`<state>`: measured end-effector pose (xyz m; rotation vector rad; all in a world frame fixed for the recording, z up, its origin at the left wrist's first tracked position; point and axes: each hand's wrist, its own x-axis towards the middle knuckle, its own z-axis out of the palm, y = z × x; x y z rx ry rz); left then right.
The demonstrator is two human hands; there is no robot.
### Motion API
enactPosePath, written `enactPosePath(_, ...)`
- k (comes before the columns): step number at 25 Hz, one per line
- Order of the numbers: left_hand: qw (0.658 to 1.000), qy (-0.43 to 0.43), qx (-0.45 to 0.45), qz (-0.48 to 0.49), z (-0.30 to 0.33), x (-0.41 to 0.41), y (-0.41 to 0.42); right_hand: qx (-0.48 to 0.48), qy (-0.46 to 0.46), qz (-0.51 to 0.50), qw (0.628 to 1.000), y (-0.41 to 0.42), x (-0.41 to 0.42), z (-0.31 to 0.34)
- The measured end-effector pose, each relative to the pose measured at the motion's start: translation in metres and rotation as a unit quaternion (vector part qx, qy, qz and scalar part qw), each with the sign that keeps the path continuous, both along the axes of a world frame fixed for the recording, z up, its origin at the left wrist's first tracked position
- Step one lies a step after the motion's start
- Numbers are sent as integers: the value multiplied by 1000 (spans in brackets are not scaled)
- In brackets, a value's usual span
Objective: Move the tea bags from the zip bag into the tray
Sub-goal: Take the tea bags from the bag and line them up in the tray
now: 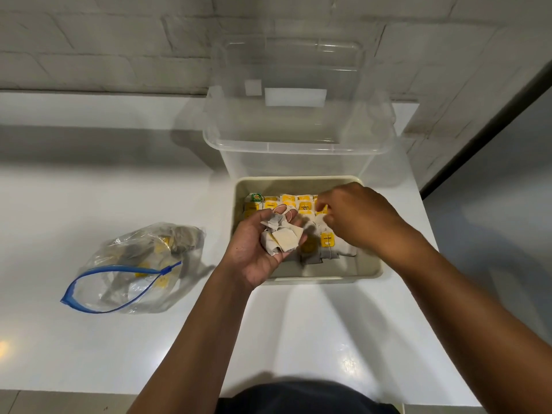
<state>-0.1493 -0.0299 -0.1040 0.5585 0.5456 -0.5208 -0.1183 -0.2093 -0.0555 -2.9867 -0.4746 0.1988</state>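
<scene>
A beige tray (369,268) sits on the white counter and holds several tea bags (294,201) with yellow tags in rows. My left hand (254,252) hovers palm-up over the tray's near-left corner, cupping a small bunch of tea bags (282,237). My right hand (358,218) reaches into the tray with curled fingers and pinches a tea bag tag (322,209). The clear zip bag (131,270) with a blue zipper lies open on the counter to the left, with more tea bags inside.
A clear plastic box (298,150) stands right behind the tray, its lid (292,79) leaning up against the white brick wall. The white counter (89,189) stretches left and toward me. A dark gap runs down the right side.
</scene>
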Motion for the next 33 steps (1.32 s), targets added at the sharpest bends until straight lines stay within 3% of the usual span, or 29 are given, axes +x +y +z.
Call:
enactPosePath(2,1000,3,-8,10,1,-1,0,166,54,49,983,0,-7,11)
enactPosePath(4,1000,3,2,13,3,-1,0,224,94,106,964,7,-19,11)
enactPosePath(8,1000,2,20,-2,8,-4,2,202,66,148,966,15,-24,-14)
enactPosePath(13,996,-22,78,-48,15,-9,6,270,30,140,952,18,-16,-11)
enactPosePath(19,988,-25,129,-77,19,-14,8,326,49,102,939,25,-11,2)
enactPosePath(26,965,-54,242,-89,25,-19,10,351,70,79,930,28,-13,1)
enactPosePath(30,922,-99,366,-76,30,-24,27,388,95,30,916,25,-11,2)
enactPosePath(33,906,-119,401,-68,34,-26,42,373,130,1,919,26,-7,-11)
